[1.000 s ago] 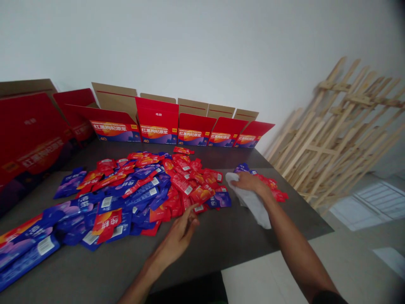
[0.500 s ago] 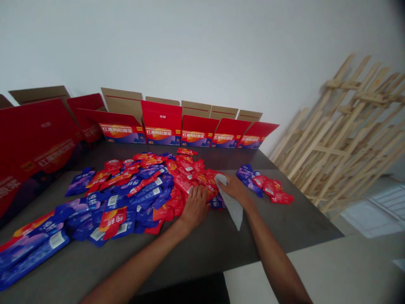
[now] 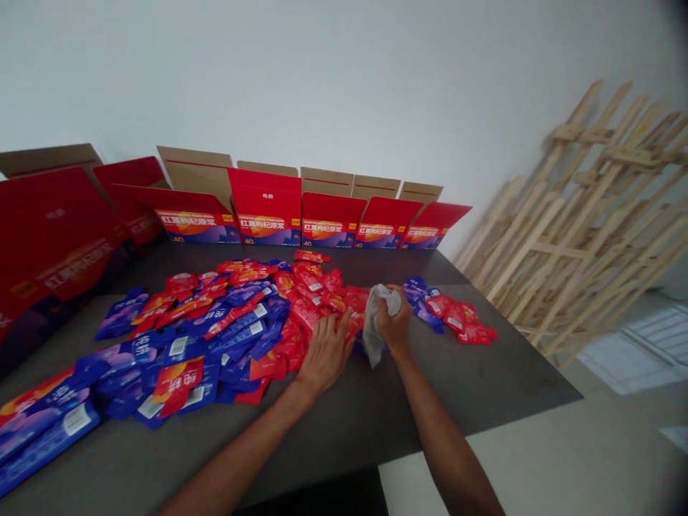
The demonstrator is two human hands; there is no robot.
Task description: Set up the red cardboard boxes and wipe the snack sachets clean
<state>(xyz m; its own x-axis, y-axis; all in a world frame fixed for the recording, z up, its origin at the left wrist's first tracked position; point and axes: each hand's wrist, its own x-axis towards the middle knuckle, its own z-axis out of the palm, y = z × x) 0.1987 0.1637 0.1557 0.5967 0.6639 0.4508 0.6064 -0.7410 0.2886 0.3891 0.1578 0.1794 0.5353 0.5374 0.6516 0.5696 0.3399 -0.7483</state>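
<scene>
A pale grey cloth [image 3: 373,333] hangs bunched from my right hand [image 3: 396,320], whose fingers are closed around it. My left hand [image 3: 325,352] lies with fingers stretched out at the right side of a big pile, touching the red pouches [image 3: 306,312] there. Blue pouches [image 3: 236,337] mixed with red ones spread through the middle and left of this pile. Just right of my right hand is a smaller group of blue pouches [image 3: 420,301] and red pouches [image 3: 461,320]. The cloth and my hands partly hide the pouches between them.
Open red cartons [image 3: 269,215] with raised flaps line the back of the dark table [image 3: 484,387]. A larger red carton [image 3: 59,244] stands at the left. Wooden easel-like frames [image 3: 559,251] lean against the wall beyond the table's right edge.
The cloth was hanging long and flat; it is now crumpled higher in my right hand. My left hand stays at the pile, its fingers more spread. The view has shifted slightly right.
</scene>
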